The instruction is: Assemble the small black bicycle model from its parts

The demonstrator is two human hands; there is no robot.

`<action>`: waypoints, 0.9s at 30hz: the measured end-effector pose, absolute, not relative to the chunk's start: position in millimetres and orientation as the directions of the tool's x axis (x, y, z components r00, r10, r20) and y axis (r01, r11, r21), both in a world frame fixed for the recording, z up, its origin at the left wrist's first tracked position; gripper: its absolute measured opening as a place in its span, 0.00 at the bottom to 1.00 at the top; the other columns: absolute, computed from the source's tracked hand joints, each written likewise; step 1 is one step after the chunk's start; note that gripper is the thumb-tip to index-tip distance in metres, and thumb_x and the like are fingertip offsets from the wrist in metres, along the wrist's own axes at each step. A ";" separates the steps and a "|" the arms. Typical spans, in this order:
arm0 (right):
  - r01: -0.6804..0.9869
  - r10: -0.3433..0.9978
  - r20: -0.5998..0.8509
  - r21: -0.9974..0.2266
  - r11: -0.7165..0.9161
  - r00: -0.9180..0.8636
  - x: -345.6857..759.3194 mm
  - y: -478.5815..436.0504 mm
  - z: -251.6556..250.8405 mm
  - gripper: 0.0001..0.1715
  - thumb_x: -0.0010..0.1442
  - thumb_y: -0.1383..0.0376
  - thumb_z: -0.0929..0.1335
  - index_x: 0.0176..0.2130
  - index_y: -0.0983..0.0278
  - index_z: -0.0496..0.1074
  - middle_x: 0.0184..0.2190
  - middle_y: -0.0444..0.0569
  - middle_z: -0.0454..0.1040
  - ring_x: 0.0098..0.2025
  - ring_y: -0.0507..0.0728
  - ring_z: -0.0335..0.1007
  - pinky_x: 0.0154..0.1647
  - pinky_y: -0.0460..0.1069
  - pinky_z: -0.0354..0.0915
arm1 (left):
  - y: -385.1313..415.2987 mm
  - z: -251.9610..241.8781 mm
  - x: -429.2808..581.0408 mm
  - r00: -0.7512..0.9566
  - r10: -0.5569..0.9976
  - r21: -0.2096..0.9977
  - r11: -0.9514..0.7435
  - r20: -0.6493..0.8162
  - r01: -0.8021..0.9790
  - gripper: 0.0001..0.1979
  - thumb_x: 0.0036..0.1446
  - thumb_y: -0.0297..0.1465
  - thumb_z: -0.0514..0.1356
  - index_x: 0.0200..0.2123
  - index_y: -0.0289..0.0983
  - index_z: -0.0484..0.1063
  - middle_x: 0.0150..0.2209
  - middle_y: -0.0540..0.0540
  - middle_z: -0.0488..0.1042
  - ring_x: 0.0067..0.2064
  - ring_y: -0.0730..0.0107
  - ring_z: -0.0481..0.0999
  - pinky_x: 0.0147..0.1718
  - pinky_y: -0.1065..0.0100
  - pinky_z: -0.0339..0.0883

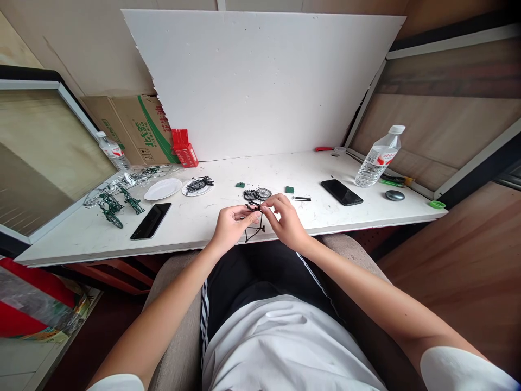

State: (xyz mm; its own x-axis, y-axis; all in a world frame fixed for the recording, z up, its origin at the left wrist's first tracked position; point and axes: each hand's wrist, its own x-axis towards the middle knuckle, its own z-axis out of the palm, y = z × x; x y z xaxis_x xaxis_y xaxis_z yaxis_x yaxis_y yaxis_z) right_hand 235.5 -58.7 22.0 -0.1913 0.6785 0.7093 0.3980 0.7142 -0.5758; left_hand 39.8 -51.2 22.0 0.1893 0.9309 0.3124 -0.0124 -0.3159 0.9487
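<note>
A thin black model bicycle frame (255, 234) hangs between both hands at the table's front edge. My left hand (233, 225) is closed, its thumb and fingers pinching the frame's upper part from the left. From the right, my right hand (285, 220) pinches the same upper part near a small black piece; the fingertips partly hide the join. Just beyond the fingers lie small black spoked wheels (264, 193). Two little green blocks (240, 185) (289, 189) flank them, and a small dark strip-like part (302, 199) is to the right.
Left are a phone (151, 221), green model bicycles (110, 209), a white plate (163, 189) and another plate (185, 190) bearing black parts. Right are a phone (342, 192), a water bottle (379, 157) and a grey round object (394, 195). A white board (264, 81) stands behind.
</note>
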 end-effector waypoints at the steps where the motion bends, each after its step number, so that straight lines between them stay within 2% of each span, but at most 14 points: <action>1: 0.412 0.673 0.713 -0.564 0.716 -0.194 235.6 -58.4 21.8 0.10 0.77 0.57 0.65 0.45 0.58 0.73 0.44 0.53 0.74 0.49 0.63 0.72 0.52 0.59 0.70 | -51.2 22.0 39.9 0.185 0.932 0.948 -0.318 0.313 -0.003 0.18 0.56 0.44 0.75 0.40 0.34 0.85 0.39 0.41 0.86 0.38 0.58 0.85 0.43 0.60 0.80; 7: 0.440 0.660 0.720 -0.531 0.724 -0.216 236.3 -56.6 20.0 0.10 0.77 0.58 0.65 0.44 0.58 0.73 0.44 0.54 0.75 0.49 0.63 0.72 0.52 0.60 0.70 | -52.6 24.1 41.0 0.178 0.936 0.949 -0.313 0.303 0.028 0.17 0.56 0.43 0.75 0.38 0.35 0.85 0.36 0.41 0.85 0.38 0.57 0.86 0.43 0.60 0.80; 16: 0.283 0.802 0.582 -0.754 0.593 -0.134 235.0 -54.9 16.8 0.20 0.72 0.47 0.69 0.41 0.59 0.80 0.41 0.52 0.78 0.46 0.61 0.75 0.43 0.55 0.71 | -51.6 25.6 40.7 0.192 0.937 0.956 -0.293 0.291 -0.019 0.18 0.55 0.44 0.76 0.40 0.35 0.85 0.41 0.40 0.86 0.36 0.58 0.86 0.42 0.59 0.81; 21: 0.146 0.880 0.461 -0.868 0.474 -0.117 234.0 -50.9 14.4 0.23 0.69 0.43 0.71 0.41 0.59 0.81 0.44 0.52 0.80 0.48 0.61 0.77 0.48 0.54 0.72 | -52.3 27.0 41.8 0.198 0.940 0.960 -0.278 0.278 -0.029 0.20 0.53 0.45 0.76 0.39 0.34 0.85 0.39 0.40 0.86 0.35 0.57 0.86 0.41 0.60 0.80; 27: 0.077 0.899 0.422 -0.898 0.432 -0.118 232.6 -52.2 18.2 0.25 0.66 0.42 0.73 0.39 0.60 0.81 0.41 0.51 0.81 0.47 0.61 0.77 0.48 0.54 0.72 | -53.6 26.9 43.0 0.187 0.939 0.958 -0.286 0.288 -0.038 0.19 0.53 0.45 0.76 0.39 0.35 0.85 0.39 0.41 0.86 0.35 0.57 0.86 0.42 0.59 0.80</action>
